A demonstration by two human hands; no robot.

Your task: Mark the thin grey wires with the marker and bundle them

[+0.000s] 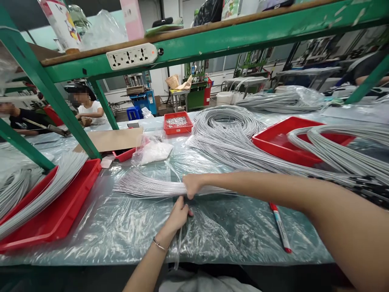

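A loose bundle of thin grey-white wires point(146, 184) lies across the plastic-covered table, its left ends fanned out. My right hand point(193, 185) is closed around the bundle from above. Just below and to the left, my left hand point(178, 214) touches or nearly touches the bundle's lower edge with its fingertips, fingers curled; whether it pinches anything is too small to tell. A pale strip point(178, 243) runs down from beneath it to the table's front edge. The red-capped marker point(281, 229) lies under my right forearm's side.
Red trays with wires stand at the left point(75, 198) and right point(273, 136). Behind are coiled wires point(223, 121), a small red tray of metal parts point(178, 129) and a plastic bag point(154, 152). A green shelf frame point(212, 42) spans above. Other people sit at the far left.
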